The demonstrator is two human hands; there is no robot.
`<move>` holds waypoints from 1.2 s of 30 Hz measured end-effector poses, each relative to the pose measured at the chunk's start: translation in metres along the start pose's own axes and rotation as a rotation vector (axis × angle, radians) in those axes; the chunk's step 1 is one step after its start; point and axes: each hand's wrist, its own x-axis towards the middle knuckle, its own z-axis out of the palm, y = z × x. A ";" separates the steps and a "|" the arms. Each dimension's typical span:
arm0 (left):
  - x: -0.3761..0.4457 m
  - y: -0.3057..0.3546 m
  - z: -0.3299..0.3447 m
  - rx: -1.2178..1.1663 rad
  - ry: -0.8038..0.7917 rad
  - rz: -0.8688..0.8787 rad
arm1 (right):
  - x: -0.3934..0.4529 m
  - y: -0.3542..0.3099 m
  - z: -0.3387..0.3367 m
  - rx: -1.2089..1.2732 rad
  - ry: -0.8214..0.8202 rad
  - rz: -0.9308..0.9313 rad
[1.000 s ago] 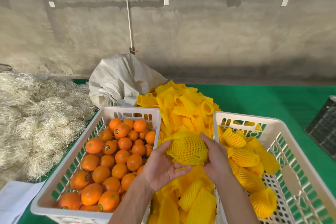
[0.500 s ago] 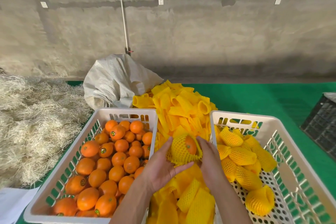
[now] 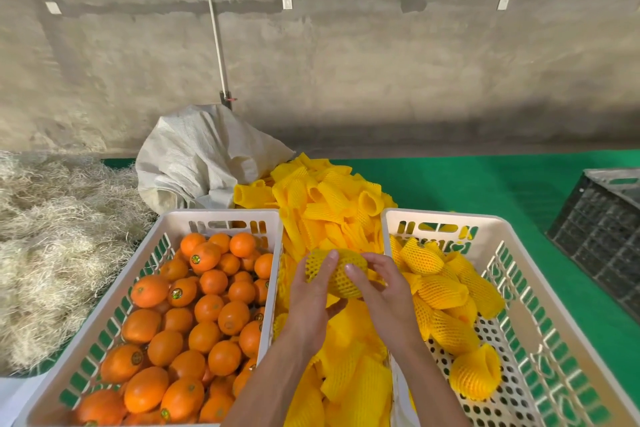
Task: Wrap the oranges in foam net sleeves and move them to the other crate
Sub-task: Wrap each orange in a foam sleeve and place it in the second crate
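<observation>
Holding a wrapped orange between both hands, the person works above the gap between two white crates. The left hand cups it from below and from the left, fingers curled up over the yellow netting and thumb tucked underneath. The right hand grips its right side, fingertips pressed on top of the foam. The fruit is fully covered by its net sleeve, so no peel shows.

To the left sits the left crate, filled with bare oranges, several carrying small stickers. To the right, the right crate holds a cluster of wrapped oranges along its left side, with part of its perforated floor bare. Between and behind the crates lies a heap of empty yellow sleeves, spilling toward the person's forearms. A white woven sack slumps behind the left crate, pale straw is piled at far left, and a dark crate stands on the green mat at right.
</observation>
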 end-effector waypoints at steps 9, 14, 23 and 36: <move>-0.003 -0.016 0.026 -0.058 0.008 0.012 | -0.002 0.007 -0.021 -0.018 0.300 -0.193; -0.006 -0.032 0.047 -0.006 -0.020 -0.044 | -0.007 0.007 -0.042 -0.161 0.390 -0.322; 0.000 -0.051 0.081 0.040 -0.087 -0.051 | 0.002 0.016 -0.094 -0.113 0.213 -0.053; 0.054 -0.037 0.109 0.216 -0.088 0.086 | 0.040 0.023 -0.138 -0.215 0.376 0.059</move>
